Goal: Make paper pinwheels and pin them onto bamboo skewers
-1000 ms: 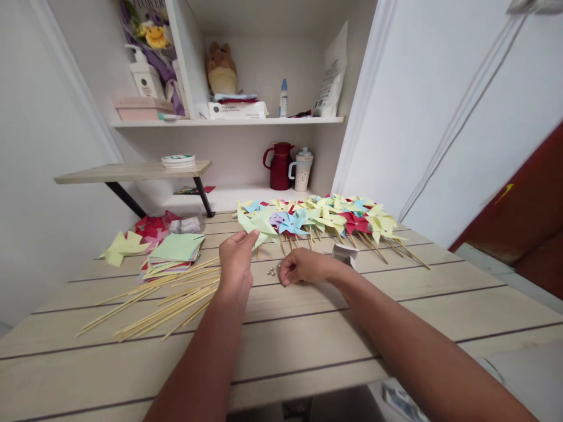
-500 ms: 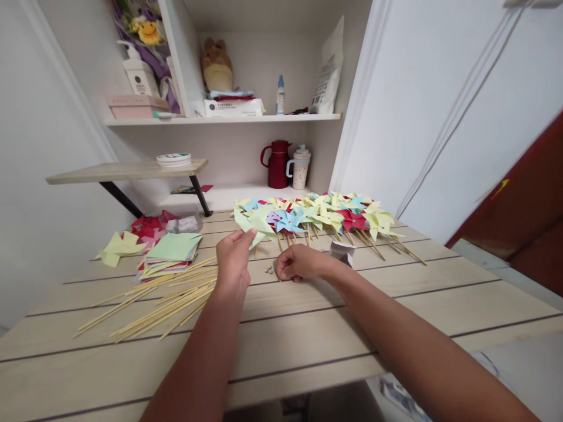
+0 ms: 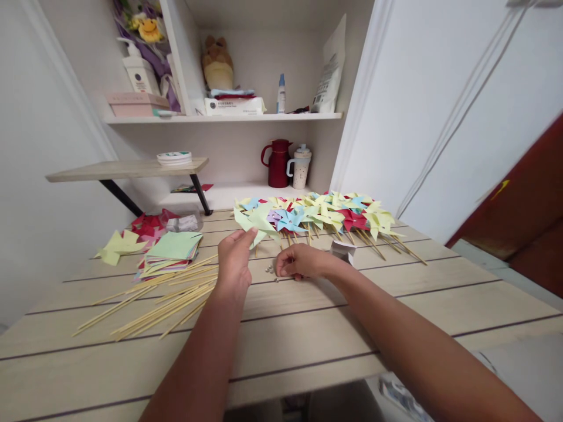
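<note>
My left hand pinches the edge of a pale green paper pinwheel just above the wooden table. My right hand rests on the table with its fingertips curled down by a few small silver pins; whether it grips one I cannot tell. A row of finished paper pinwheels in yellow, blue and red on wooden sticks lies behind both hands.
Loose bamboo skewers spread left of my left hand. A stack of coloured paper squares and folded yellow paper lie further left. A small white box sits right of my right hand. Shelves behind hold a red jug and a cup.
My right hand's fingertips have shifted slightly over the small pins. The left hand keeps holding the green pinwheel in the same place. The camera view shifted a little.
</note>
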{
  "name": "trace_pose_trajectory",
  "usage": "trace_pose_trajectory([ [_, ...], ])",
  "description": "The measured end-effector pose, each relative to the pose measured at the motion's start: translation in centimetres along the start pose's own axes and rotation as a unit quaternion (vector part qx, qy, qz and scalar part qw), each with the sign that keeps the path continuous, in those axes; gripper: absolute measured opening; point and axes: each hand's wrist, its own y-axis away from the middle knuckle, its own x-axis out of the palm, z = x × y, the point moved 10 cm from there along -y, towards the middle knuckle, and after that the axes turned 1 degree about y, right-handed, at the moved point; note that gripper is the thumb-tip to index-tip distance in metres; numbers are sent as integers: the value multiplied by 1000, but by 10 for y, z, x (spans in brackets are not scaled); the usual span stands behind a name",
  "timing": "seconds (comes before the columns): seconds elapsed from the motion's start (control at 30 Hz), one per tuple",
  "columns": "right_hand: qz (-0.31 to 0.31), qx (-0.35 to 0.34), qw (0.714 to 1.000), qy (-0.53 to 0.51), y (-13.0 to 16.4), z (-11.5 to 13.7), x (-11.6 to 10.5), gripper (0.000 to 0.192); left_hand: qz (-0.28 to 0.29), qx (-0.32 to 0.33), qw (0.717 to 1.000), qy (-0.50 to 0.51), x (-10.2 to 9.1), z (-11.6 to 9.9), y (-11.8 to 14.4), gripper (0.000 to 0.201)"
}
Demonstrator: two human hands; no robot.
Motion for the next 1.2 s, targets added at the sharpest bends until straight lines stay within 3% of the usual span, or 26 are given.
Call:
trace_pose_trajectory([
  [0.47, -6, -32, 999, 21, -2, 3, 1, 16, 5, -22, 1000, 3, 1, 4, 1, 17],
  [0.57, -10, -37, 999, 35, -4, 6, 5, 9, 13, -18, 1000, 2, 3, 4, 2, 15],
  [0.83, -32, -10, 997, 66, -3, 6, 3, 11, 4, -26, 1000, 15, 3, 3, 2, 10],
  [1.03, -28, -17, 999, 4, -6, 2, 3, 9, -2, -17, 1000, 1, -1, 5, -3, 10],
  [1.2, -40, -25, 998, -50, -5, -2, 8, 18, -63, -50, 997, 2, -17, 16, -10, 17],
])
